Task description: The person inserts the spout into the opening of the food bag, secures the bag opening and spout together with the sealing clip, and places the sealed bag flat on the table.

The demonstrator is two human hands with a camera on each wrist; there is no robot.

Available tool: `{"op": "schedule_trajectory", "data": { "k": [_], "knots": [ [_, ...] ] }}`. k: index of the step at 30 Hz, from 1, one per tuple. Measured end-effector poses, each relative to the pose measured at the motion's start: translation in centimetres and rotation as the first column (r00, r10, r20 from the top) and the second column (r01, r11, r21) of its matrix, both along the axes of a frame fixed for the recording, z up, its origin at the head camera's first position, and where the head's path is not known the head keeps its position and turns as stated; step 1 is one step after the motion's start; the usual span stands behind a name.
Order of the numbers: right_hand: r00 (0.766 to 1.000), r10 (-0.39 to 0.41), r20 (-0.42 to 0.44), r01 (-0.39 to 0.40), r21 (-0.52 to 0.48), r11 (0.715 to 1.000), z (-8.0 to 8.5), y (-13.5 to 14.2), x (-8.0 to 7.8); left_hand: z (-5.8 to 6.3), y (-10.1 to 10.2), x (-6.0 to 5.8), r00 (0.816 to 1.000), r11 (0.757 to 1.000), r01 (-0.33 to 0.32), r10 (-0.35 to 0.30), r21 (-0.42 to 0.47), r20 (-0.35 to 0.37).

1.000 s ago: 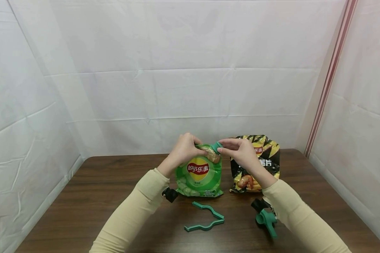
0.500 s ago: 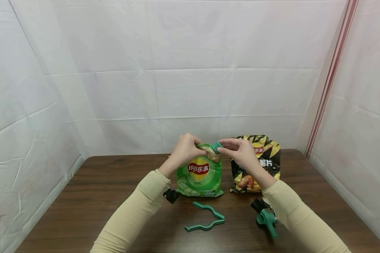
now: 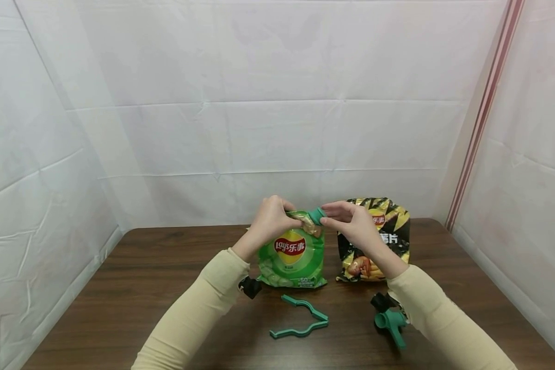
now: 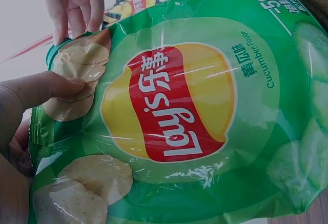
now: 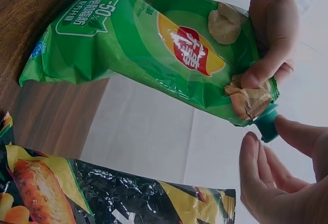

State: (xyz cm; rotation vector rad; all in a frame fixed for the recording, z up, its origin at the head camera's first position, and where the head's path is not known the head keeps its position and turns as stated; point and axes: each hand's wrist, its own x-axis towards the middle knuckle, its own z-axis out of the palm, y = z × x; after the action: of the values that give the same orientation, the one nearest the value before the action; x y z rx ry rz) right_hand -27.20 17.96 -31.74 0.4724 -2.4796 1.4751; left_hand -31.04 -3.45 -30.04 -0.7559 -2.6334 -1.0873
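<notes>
A green bag of Lay's cucumber potato chips stands upright on the table. My left hand pinches its top edge, thumb on the front, fingers behind. At the bag's upper right corner sits a teal plastic spout. My right hand is beside this spout. In the right wrist view the thumb tip is right at the spout, while the other fingers extend below it, spread away from the thumb. The left wrist view shows the bag's printed front close up.
Behind my right hand stands a black and yellow chip bag. A teal hinged bag clip lies unfolded in front of the green bag. Another teal clip with a round spout lies by the right sleeve. White sheeting surrounds the wooden table.
My right thumb and fingers have shifted slightly right and loosened from the teal spout, which shows more now. The left hand and the green bag have stayed in place.
</notes>
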Motion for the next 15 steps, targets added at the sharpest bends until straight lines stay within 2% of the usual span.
{"op": "schedule_trajectory", "data": {
  "k": [5, 15],
  "knots": [
    [0.999, -0.034, 0.011, 0.034, 0.005, 0.999, -0.5, 0.6, 0.4, 0.0, 0.0, 0.0, 1.0, 1.0, 0.0, 0.0, -0.005, -0.012],
    [0.998, -0.052, 0.029, 0.051, 0.043, 0.998, -1.4, 1.1, 1.5, 0.0, -0.2, 0.1, 1.0, 1.0, 0.005, -0.005, 0.003, -0.019]
  ]
}}
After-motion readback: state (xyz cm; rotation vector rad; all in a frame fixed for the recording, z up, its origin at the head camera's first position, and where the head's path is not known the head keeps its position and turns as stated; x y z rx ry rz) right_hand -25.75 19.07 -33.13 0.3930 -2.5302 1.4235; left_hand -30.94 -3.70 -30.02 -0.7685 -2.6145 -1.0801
